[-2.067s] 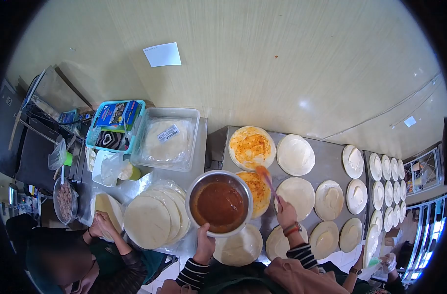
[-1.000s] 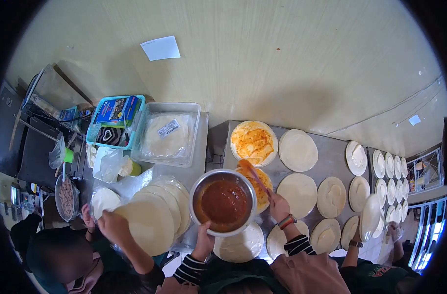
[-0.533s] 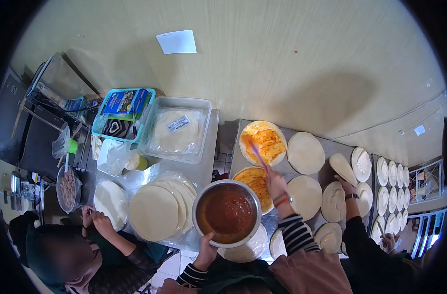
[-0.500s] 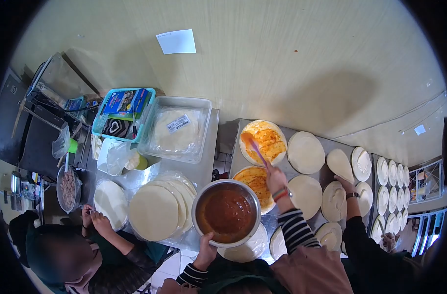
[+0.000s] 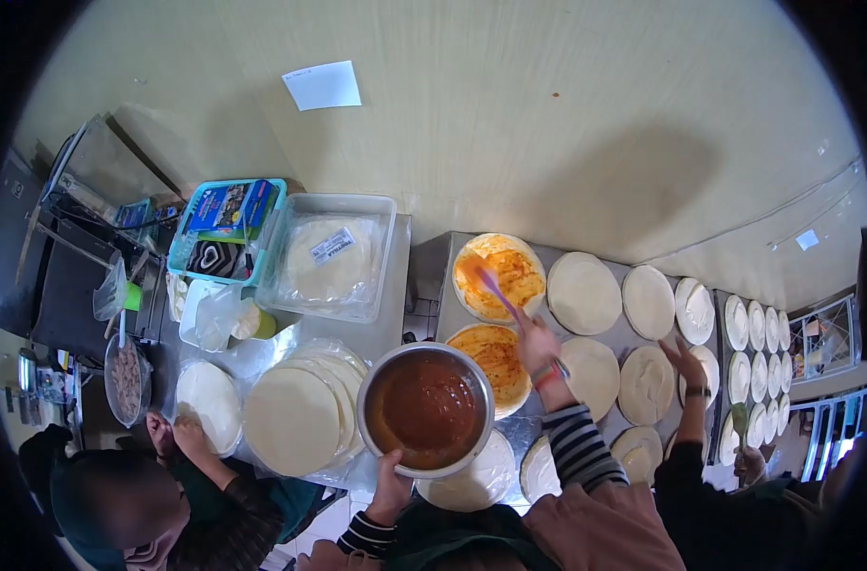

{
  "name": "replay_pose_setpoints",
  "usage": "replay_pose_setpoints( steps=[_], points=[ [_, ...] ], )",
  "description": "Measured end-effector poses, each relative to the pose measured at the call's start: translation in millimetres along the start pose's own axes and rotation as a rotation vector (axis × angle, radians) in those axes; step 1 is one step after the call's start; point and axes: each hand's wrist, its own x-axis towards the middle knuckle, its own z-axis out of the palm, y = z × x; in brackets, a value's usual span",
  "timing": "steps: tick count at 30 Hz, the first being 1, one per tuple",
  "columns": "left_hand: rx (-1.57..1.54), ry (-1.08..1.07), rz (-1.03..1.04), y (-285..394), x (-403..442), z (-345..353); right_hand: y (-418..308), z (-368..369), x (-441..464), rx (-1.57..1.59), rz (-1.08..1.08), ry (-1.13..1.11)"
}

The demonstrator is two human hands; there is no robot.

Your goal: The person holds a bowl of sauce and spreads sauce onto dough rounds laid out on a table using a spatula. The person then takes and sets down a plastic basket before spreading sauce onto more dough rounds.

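Note:
My left hand (image 5: 389, 487) grips the near rim of a steel bowl (image 5: 366, 419) of red sauce (image 5: 428, 404). A spatula (image 5: 500, 293) with a purple handle is held in my right hand (image 5: 540, 348), its orange head blurred over the far sauced tortilla (image 5: 506, 268). Just left of my right wrist lies a second sauced tortilla (image 5: 488, 366), partly hidden by the bowl. Plain tortillas (image 5: 585, 293) lie to the right of my right hand. A stack of tortillas (image 5: 291, 422) sits left of the bowl.
At left, a co-worker's hands (image 5: 176, 438) are near a white-coated tortilla (image 5: 208, 407) and a bowl of meat (image 5: 127, 381). Another co-worker's hand (image 5: 685, 366) reaches over tortillas at right. A clear bin (image 5: 388, 257) and teal basket (image 5: 279, 190) stand behind.
My spatula keeps to the far sauced tortilla, its head shifting slightly. The right co-worker's hand has let go of a tortilla, which now lies flat; a green-headed tool shows in their other hand.

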Motion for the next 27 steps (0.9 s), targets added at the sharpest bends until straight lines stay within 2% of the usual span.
replay_pose_setpoints(
  steps=[1, 3, 6, 9, 12, 15, 17, 18, 19, 21, 23, 25, 26, 27],
  points=[
    [0.021, 0.008, 0.017, -1, 0, 0, 3, 3, 19, 0.006, 0.005, 0.0],
    [0.051, 0.016, 0.035, -1, -1, 2, 8, 4, 46, -0.142, 0.128, -0.16],
    [-0.004, 0.039, 0.053, -3, -5, 2, 45, -16, 44, -0.109, 0.222, -0.147],
    [-0.029, 0.03, 0.048, -7, -2, -6, 68, -23, -3, -0.118, 0.307, -0.151],
    [-0.077, 0.02, 0.04, -6, 1, -6, 50, -24, -72, -0.111, 0.38, -0.207],
    [-0.073, 0.036, 0.081, -4, 1, -1, 27, -20, -130, -0.005, 0.301, -0.143],
    [-0.07, -0.038, 0.112, 2, -1, 3, 17, -24, -152, 0.217, 0.205, -0.01],
    [-0.069, -0.047, 0.13, 5, -3, 6, 11, -27, -159, 0.38, 0.164, 0.139],
    [-0.059, -0.056, 0.129, 4, -2, 0, 2, -38, -165, 0.383, 0.171, 0.149],
    [0.062, -0.098, 0.119, -5, 10, -21, -18, -69, -177, 0.632, 0.073, 0.338],
    [0.141, -0.13, 0.088, -8, 15, -33, -41, -103, -198, 0.6, 0.059, 0.32],
    [0.173, -0.202, 0.1, -2, 7, -21, -62, -128, -219, 0.546, 0.05, 0.009],
    [0.177, -0.205, 0.093, -3, 7, -23, -69, -131, -226, 0.477, -0.068, 0.037],
    [0.213, -0.247, 0.132, -3, 10, -24, -77, -133, -231, 0.475, -0.061, 0.042]
  ],
)
